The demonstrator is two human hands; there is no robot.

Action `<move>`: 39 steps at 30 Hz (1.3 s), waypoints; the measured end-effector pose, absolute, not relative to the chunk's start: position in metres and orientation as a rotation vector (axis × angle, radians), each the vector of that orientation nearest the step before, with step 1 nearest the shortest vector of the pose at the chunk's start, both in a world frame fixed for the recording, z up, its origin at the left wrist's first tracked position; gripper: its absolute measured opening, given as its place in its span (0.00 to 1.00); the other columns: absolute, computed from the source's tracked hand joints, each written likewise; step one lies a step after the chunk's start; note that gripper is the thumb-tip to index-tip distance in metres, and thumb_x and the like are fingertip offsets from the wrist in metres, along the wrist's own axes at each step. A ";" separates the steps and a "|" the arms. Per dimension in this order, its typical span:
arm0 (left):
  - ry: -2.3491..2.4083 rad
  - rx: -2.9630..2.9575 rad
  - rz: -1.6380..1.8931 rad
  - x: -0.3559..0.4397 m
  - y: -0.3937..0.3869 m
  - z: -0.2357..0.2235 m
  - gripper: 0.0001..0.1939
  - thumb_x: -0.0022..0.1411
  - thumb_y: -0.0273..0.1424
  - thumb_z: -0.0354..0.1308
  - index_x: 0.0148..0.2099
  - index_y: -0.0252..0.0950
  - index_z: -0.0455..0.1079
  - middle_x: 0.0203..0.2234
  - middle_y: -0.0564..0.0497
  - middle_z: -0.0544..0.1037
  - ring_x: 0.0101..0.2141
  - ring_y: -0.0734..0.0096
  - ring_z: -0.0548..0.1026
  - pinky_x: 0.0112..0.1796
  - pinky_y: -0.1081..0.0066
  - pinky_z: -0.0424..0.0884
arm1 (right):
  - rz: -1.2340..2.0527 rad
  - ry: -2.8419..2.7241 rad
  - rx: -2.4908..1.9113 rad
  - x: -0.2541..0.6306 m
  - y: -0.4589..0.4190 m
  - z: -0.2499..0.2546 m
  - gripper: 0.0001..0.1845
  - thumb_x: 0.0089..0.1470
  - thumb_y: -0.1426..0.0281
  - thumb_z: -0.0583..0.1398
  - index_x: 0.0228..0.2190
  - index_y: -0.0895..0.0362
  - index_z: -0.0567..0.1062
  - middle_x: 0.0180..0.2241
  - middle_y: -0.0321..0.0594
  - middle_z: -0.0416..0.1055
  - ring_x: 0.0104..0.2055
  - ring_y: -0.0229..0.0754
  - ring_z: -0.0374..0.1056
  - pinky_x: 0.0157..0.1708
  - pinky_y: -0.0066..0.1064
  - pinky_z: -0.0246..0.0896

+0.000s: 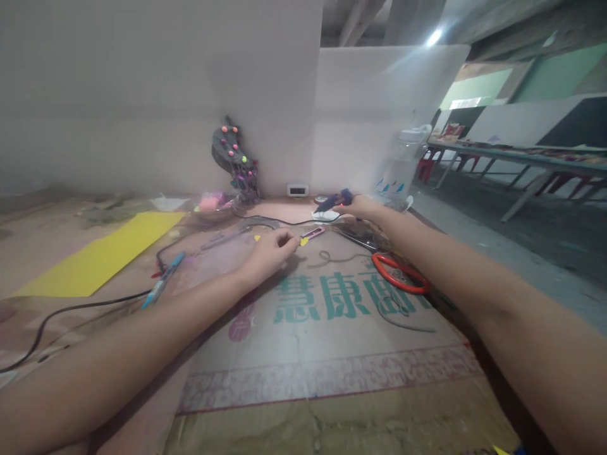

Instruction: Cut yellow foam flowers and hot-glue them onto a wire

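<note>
1. I read my head view as a clock face, 12 at the top, hub at the middle.
2. The glue gun (332, 201) sits near the hub at 2 o'clock. It looks dark blue and a little blurred, with a red light glowing close to the fingers. Its nozzle slants toward 8 o'clock, over a white paper (325, 217); I cannot tell whether the tip touches it.
3. My right hand (361, 206), on the glue gun's 3 o'clock side, is wrapped around its handle.
4. My left hand (274, 248), by the hub toward 8 o'clock, has its fingers curled, thumb and forefinger pinching a yellow piece (304, 242).
5. That yellow piece is bright and tiny, close to the hub, partly covered by the fingertips, its outline too blurred to make out. A pink cutter (315, 233) lies just beside it.
6. A black cord (294, 224) crosses just beyond the left hand, toward 12.
7. Scissors (403, 286) with an orange handle lie between 3 and 4 o'clock, near the right forearm.
8. At 9 o'clock I see a yellow sheet (104, 253), with a blue pen (164, 279) just beside it; at 10, a grey moon ornament (227, 155) dotted with coloured balls.
9. Printed cardboard (355, 344) spreads out at 6.
</note>
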State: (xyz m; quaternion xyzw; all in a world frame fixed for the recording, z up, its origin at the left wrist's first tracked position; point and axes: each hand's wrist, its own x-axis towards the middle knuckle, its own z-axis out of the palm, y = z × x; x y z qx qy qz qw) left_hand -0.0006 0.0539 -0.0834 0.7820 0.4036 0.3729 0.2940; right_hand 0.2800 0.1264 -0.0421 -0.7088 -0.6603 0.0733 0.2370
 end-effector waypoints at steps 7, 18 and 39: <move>1.031 2.046 0.976 0.000 0.051 -0.082 0.13 0.59 0.39 0.53 0.29 0.35 0.67 0.23 0.54 0.70 0.26 0.72 0.68 0.29 0.75 0.61 | 0.189 -1.919 -1.960 0.293 0.127 -0.057 0.18 0.55 0.60 0.62 0.39 0.63 0.78 0.36 0.49 0.78 0.37 0.46 0.72 0.35 0.31 0.65; 1.046 2.027 0.937 0.001 0.048 -0.081 0.13 0.58 0.41 0.54 0.29 0.36 0.67 0.21 0.55 0.71 0.23 0.72 0.67 0.26 0.74 0.61 | 0.100 -1.950 -1.934 0.280 0.150 -0.063 0.23 0.56 0.57 0.61 0.46 0.62 0.75 0.45 0.52 0.77 0.45 0.51 0.73 0.44 0.33 0.65; 1.046 2.063 0.942 0.002 0.049 -0.081 0.13 0.59 0.39 0.54 0.30 0.34 0.69 0.23 0.55 0.72 0.26 0.71 0.69 0.30 0.74 0.63 | 0.011 -2.043 -2.055 0.274 0.141 -0.055 0.25 0.56 0.55 0.61 0.45 0.63 0.77 0.43 0.55 0.77 0.45 0.53 0.73 0.41 0.32 0.63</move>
